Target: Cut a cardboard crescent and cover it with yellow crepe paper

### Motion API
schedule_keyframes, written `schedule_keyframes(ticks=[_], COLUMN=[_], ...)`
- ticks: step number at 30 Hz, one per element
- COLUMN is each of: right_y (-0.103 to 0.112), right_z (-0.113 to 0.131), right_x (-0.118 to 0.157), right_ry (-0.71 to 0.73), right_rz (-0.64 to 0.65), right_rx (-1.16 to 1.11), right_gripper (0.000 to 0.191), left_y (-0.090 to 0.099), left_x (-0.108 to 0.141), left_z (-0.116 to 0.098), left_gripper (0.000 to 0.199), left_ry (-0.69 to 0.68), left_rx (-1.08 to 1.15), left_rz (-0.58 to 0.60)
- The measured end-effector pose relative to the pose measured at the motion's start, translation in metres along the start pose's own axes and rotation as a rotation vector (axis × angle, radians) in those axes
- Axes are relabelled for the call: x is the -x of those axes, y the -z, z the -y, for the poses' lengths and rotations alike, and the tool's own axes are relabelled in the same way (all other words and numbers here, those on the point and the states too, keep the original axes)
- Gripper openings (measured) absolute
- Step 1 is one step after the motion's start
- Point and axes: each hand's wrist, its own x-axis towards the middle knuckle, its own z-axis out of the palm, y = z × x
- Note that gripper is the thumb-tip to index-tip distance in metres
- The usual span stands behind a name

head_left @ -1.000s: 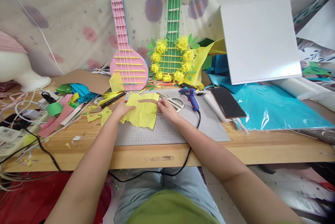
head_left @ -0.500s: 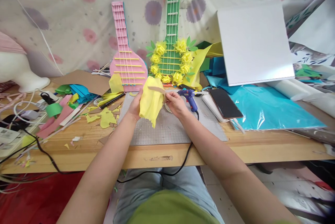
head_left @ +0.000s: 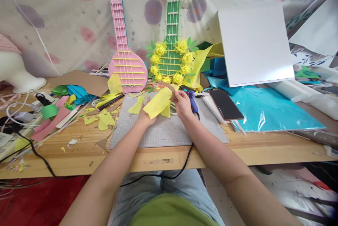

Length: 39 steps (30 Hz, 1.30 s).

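A sheet of yellow crepe paper (head_left: 157,103) stretches between my two hands, above the grey cutting mat. My left hand (head_left: 147,117) is at its lower left end, with most of its fingers hidden behind the paper. My right hand (head_left: 183,104) pinches a curved brown cardboard strip (head_left: 168,85) at the paper's upper right edge. Another yellow scrap (head_left: 136,105) lies on the cutting mat (head_left: 158,136) just beyond my left fingers. Right behind my right hand is a blue glue gun (head_left: 194,103), and a roll of tape is partly hidden under the paper.
A pink paper guitar (head_left: 128,69) and a green one (head_left: 172,18) with yellow flowers lean at the back. Paper scraps (head_left: 106,119) and cables lie left. A phone (head_left: 227,104), blue plastic-wrapped sheets (head_left: 274,113) and a white board (head_left: 257,44) are right. A black cord crosses the table's front edge.
The yellow paper has tipped from upright to nearly flat and come lower, with the cardboard strip shifted right. A yellow scrap now shows on the mat beside my left hand, which has moved right.
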Motion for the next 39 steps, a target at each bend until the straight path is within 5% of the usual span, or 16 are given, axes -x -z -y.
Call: schedule_keyframes(ticks=[2, 6, 10, 13, 15, 25, 28, 34, 37, 39], right_y=[0.001, 0.002, -0.007, -0.019, -0.028, -0.077, -0.074, -0.074, -0.087, -0.090], right_z=[0.000, 0.004, 0.008, 0.009, 0.014, 0.054, 0.042, 0.026, 0.032, 0.036], right_x=[0.001, 0.003, 0.010, 0.014, 0.012, -0.038, -0.035, -0.021, -0.022, -0.024], right_ry=[-0.010, -0.060, -0.172, -0.265, -0.298, 0.015, -0.057, -0.176, -0.084, -0.023], right_rz=[0.004, -0.008, 0.046, 0.188, 0.267, 0.300, 0.275, 0.298, 0.372, 0.415], right_rx=[0.005, -0.003, -0.045, -0.063, -0.087, -0.060, -0.080, -0.204, -0.167, -0.142], right_gripper=[0.022, 0.022, 0.022, 0.020, 0.019, 0.009, 0.011, 0.009, 0.005, 0.007], left_y=[0.006, 0.019, 0.039, 0.050, 0.050, 0.000, 0.000, 0.029, 0.049, 0.059], left_x=[0.005, 0.030, 0.050, 0.049, 0.040, 0.007, 0.012, 0.034, 0.040, 0.037], left_z=[0.029, 0.097, 0.131, 0.121, 0.103, -0.014, -0.002, 0.086, 0.101, 0.097], left_gripper=[0.063, 0.058, 0.048, 0.044, 0.039, 0.056, 0.054, 0.049, 0.045, 0.043], left_ry=[0.118, 0.307, 0.320, 0.248, 0.171, -0.209, -0.189, 0.395, 0.328, 0.331], left_rx=[-0.055, -0.110, -0.184, -0.165, -0.113, 0.097, 0.081, -0.062, -0.022, 0.248], left_rz=[0.095, 0.046, -0.216, -0.471, -0.477, 0.106, 0.088, -0.166, -0.425, -0.525])
